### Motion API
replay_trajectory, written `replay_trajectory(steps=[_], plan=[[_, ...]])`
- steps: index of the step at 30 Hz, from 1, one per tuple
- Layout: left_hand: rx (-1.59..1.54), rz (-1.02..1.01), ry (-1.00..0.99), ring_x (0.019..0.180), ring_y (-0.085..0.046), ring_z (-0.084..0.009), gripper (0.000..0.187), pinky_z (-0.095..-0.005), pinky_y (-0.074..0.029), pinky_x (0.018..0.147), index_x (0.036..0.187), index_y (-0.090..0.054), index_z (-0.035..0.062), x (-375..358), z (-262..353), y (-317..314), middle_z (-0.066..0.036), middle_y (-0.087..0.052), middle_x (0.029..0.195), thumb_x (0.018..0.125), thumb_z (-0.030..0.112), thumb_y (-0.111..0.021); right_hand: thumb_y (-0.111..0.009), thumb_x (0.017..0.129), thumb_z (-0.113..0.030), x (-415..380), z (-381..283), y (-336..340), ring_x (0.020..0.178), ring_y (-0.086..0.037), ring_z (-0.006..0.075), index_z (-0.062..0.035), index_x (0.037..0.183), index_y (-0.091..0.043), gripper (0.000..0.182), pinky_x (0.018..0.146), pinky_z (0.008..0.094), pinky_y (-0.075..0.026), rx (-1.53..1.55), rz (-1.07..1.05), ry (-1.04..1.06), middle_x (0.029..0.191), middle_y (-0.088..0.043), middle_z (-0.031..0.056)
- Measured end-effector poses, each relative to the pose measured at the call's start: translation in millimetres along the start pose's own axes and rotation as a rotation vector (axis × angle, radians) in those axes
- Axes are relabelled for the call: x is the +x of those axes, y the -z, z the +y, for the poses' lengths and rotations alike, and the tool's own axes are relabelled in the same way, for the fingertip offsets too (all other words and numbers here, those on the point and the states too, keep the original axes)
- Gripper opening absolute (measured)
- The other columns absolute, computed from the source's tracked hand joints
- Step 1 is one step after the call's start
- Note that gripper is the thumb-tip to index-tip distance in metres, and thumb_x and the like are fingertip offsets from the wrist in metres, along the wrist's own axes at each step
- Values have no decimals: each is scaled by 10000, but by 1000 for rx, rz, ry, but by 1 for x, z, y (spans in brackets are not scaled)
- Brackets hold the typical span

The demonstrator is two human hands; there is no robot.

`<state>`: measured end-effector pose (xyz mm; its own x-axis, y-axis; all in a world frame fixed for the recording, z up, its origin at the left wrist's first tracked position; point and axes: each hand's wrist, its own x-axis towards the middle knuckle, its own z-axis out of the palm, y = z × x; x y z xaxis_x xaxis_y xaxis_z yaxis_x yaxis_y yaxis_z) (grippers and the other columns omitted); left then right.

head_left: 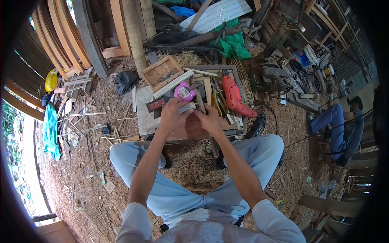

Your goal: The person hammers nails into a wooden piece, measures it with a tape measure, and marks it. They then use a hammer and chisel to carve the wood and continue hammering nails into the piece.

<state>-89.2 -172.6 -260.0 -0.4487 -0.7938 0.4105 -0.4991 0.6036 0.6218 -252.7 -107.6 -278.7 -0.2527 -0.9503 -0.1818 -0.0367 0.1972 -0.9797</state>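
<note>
My left hand (pixel 173 116) is closed on a small pale wood piece (pixel 187 107) above the low work table (pixel 178 133). My right hand (pixel 209 120) is closed around the wooden handle of a hammer (pixel 200 100), its dark head pointing away from me and its handle end hanging past the table's near edge. Just beyond my left fingers lies a pink tape measure (pixel 184 93). Right of my right hand are yellow-handled pliers (pixel 219 104) and a red power drill (pixel 235 95). My fingers partly hide the wood piece.
An open wooden box (pixel 156 84) with small metal bits stands at the table's back left. Wood strips (pixel 173 84) lie beside it. Shavings cover the ground (pixel 89 162). A black cable (pixel 273 117) runs right of the table. Another person (pixel 342 129) sits at the far right.
</note>
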Motion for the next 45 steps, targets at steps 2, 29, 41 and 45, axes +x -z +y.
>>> replay_trajectory(steps=[2, 29, 41, 45], plan=[[-28, -6, -14, 896, -626, -305, 335, -390, -503, 792, 1026, -708, 32, 3, 3, 6, -129, -645, 957, 743, 195, -782, -660, 877, -136, -11, -21, 3, 527, -475, 79, -24, 1062, -651, 216, 479, 243, -353, 94, -7, -106, 651, -537, 1], [-422, -73, 194, 891, -618, -170, 389, -312, -483, 799, 1153, -662, 26, 7, 39, 40, -82, -621, 987, 796, 139, -767, -665, 864, -152, -22, -65, 9, 746, -581, 101, 26, 996, -670, 222, 706, 280, -468, 72, 43, 83, 818, -665, 43], [92, 10, -131, 921, -594, -303, 377, -411, -505, 791, 1056, -681, 47, -4, 7, 8, -101, -580, 900, 697, 130, -760, -648, 863, -173, -23, -5, 26, 571, -595, 156, 1, 970, -672, 206, 545, 334, -442, -200, 48, 11, 641, -616, 51], [106, -37, -88, 943, -591, -313, 397, -415, -499, 803, 1053, -685, 33, -6, 8, 5, -117, -603, 972, 673, 103, -777, -600, 904, -129, -28, -15, 28, 445, -443, 81, 3, 1076, -609, 217, 399, 257, -319, -111, -19, -77, 605, -510, -2]])
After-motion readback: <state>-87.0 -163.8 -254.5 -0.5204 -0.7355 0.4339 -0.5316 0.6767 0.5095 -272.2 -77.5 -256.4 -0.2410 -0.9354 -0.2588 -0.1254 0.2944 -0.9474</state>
